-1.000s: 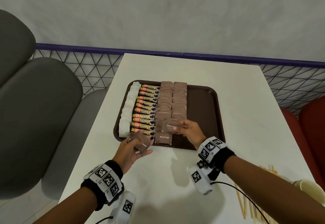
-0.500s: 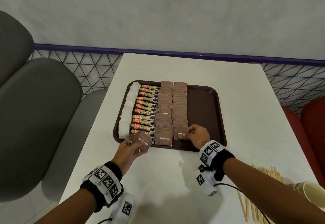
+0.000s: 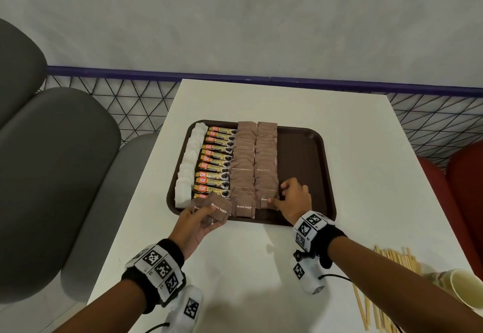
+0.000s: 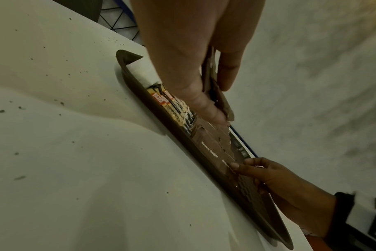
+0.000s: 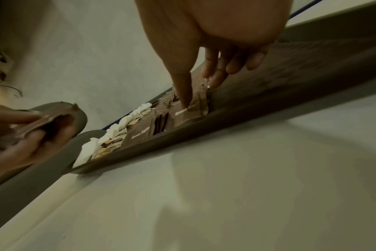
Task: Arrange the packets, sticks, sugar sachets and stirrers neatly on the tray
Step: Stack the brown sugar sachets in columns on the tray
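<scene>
A brown tray (image 3: 308,165) holds a column of white sachets (image 3: 189,165), a column of coffee sticks (image 3: 215,165) and two columns of brown sugar sachets (image 3: 244,163). My left hand (image 3: 209,215) grips a small stack of brown sugar sachets (image 3: 218,208) over the tray's near left corner. My right hand (image 3: 281,197) is on the nearest sachet (image 3: 264,202) of the right brown column, which lies in its row. The thumb presses its face and the curled fingers sit against its right edge. The right wrist view shows that thumb (image 5: 186,98) on the sachet (image 5: 182,115).
Wooden stirrers (image 3: 386,262) lie loose on the white table (image 3: 366,176) at the near right, beside a paper cup (image 3: 467,291). The right third of the tray is bare. Grey chairs (image 3: 52,163) stand left, a red seat (image 3: 465,176) right, and a wire fence runs behind.
My right hand carried one brown sugar sachet from near the left hand to the right brown column and laid it at the near end. The left hand barely moved.
</scene>
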Demonstrator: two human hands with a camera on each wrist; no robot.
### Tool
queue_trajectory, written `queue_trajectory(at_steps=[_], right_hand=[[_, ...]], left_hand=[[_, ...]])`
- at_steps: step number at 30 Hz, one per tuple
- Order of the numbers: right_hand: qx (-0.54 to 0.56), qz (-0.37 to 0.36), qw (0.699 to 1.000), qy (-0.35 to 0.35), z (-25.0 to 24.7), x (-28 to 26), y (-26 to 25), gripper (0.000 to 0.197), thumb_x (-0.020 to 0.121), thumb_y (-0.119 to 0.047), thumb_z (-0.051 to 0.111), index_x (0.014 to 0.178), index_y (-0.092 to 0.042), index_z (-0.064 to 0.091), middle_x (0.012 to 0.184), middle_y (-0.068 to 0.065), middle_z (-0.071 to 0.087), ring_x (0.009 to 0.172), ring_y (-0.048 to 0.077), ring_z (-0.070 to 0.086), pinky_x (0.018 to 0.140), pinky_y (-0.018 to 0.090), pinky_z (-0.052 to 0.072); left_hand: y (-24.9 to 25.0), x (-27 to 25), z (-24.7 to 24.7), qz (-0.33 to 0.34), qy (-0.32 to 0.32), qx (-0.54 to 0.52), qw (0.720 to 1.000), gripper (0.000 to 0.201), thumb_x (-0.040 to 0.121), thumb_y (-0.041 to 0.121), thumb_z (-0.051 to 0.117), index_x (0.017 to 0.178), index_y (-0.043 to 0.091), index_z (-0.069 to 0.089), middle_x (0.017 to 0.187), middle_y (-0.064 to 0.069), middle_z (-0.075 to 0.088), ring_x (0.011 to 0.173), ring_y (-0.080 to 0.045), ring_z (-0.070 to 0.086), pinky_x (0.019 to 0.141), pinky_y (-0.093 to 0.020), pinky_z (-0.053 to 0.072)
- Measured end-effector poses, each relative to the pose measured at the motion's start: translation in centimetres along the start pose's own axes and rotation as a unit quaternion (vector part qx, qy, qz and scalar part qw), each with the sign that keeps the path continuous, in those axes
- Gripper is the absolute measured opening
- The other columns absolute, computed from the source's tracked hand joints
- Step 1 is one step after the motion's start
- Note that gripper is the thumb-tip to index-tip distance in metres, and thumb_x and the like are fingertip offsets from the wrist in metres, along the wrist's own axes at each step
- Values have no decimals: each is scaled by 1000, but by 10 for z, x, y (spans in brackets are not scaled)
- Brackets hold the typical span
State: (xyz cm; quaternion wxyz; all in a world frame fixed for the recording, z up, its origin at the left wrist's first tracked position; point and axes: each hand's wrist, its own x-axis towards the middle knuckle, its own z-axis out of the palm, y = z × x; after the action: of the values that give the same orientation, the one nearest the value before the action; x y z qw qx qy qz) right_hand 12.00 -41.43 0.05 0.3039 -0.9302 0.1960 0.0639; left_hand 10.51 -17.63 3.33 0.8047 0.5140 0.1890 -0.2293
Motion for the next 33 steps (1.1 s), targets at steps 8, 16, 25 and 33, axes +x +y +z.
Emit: queue_trajectory(at_steps=[8, 16, 25, 33], right_hand=[[85, -80, 993, -26, 8, -20, -34, 13, 87, -38, 57, 85, -25, 59, 91, -9, 58, 97, 11, 44, 93, 31, 29], [256, -158, 930, -209, 31, -41, -62, 20, 82, -23, 68, 99, -14, 62, 90, 1, 60, 85, 13, 55, 82, 33, 46], [295, -85, 941, -140, 16, -31, -40, 20, 84, -9, 64, 75, -25, 54, 86, 11, 59, 82, 20, 55, 76, 31, 48], [102, -55, 988, -104, -9, 1, 8, 15, 81, -18, 68, 73, -18, 55, 73, 1, 54, 75, 18, 49, 72, 25, 41]], left_hand=[[2, -5, 3, 17, 12, 43, 999, 13, 90, 0, 53, 97, 10, 55, 108, -15, 63, 103, -27, 61, 86, -40, 53], [-2, -11, -1, 30, 9, 58, 998, 16, 89, 5, 58, 105, 7, 56, 108, -16, 65, 99, -25, 65, 86, -35, 52], [-2, -12, -11, 2, -13, 27, 1000, 22, 92, 2, 47, 108, -2, 62, 112, -18, 67, 106, -30, 64, 88, -38, 52], [0, -11, -14, 29, 24, 108, 993, 21, 92, 9, 52, 103, 18, 67, 109, 0, 65, 107, -18, 56, 91, -36, 45]])
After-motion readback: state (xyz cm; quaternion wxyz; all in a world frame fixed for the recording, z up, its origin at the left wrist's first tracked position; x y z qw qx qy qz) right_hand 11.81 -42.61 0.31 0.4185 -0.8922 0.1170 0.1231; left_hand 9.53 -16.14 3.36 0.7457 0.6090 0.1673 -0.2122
